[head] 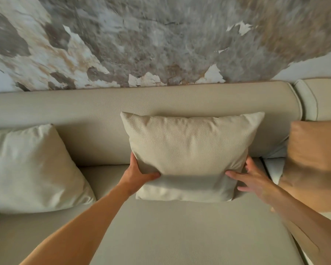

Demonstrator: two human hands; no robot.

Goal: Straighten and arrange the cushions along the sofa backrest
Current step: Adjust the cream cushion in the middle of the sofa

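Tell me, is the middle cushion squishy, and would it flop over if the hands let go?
Probably squishy: the middle cushion dents inward where the left hand pinches its lower corner. It looks light, since the right hand steadies it with spread fingers only. It likely would not flop, because it leans back against the backrest, though it may sag a little.

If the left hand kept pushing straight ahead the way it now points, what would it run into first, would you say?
The left hand already grips the middle cushion's lower left corner. Going straight on, it would most likely press that cushion into the sofa backrest behind it, though the depth between them is unclear.
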